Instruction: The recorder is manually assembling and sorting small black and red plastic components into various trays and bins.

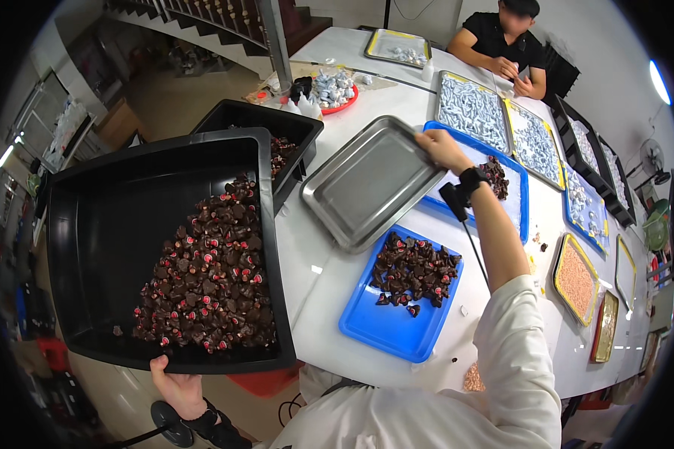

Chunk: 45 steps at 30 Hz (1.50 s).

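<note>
My left hand (181, 385) grips the near rim of a large black plastic bin (112, 224), thumb showing at its edge. Many small dark brown pieces with red spots (210, 277) lie heaped toward the bin's right side. With its fingers closed over the right edge of a bare metal tray (374, 179), my right hand (443, 150) holds that tray tilted over the table. Below the metal tray, a blue tray (397, 329) carries a pile of the same brown pieces (416, 269). A second blue tray (523, 202) is partly hidden behind my right hand and wrist.
Another black bin (292, 123) stands behind the large one. On the white table (314, 292) are trays of silvery pieces (472, 112), a tray of pinkish bits (577, 280) and a red basin (344, 105). A person (505, 49) sits working at the far side.
</note>
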### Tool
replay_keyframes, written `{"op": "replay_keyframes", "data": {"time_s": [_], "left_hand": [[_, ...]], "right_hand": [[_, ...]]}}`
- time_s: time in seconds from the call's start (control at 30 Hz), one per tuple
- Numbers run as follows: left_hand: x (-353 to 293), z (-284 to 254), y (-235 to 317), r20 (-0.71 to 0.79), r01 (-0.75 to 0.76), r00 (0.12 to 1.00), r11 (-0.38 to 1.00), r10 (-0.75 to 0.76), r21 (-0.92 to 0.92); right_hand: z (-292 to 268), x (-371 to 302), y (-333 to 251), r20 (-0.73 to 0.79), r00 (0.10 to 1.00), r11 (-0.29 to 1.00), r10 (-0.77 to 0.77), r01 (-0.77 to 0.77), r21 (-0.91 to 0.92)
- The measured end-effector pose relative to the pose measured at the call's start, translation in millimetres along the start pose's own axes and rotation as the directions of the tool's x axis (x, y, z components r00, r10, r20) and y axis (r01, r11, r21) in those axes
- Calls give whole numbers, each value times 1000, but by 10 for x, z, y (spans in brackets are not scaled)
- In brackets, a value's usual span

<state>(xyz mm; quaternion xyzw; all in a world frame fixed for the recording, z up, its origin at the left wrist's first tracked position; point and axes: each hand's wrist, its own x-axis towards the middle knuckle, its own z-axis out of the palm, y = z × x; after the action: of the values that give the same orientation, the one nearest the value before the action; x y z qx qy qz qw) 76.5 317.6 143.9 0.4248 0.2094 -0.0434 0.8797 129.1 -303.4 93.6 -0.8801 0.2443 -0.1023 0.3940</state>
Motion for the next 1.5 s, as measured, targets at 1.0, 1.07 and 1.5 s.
{"op": "replay_keyframes", "data": {"time_s": [1.0,1.07,1.5], "left_hand": [[248,-5,-194,121,95,988,995,-98,32],[265,87,-214,24,-61,998,995,60,84],[293,-105,-246,48,-72,996,997,72,-4]], "right_hand": [[0,-2534,-2431,-216,188,191,-958,982,10],[263,-3037,-2476,-417,206,291,-885,945,-151],[-90,-3586,-1698,-403,579,600,-709,795,87]]}}
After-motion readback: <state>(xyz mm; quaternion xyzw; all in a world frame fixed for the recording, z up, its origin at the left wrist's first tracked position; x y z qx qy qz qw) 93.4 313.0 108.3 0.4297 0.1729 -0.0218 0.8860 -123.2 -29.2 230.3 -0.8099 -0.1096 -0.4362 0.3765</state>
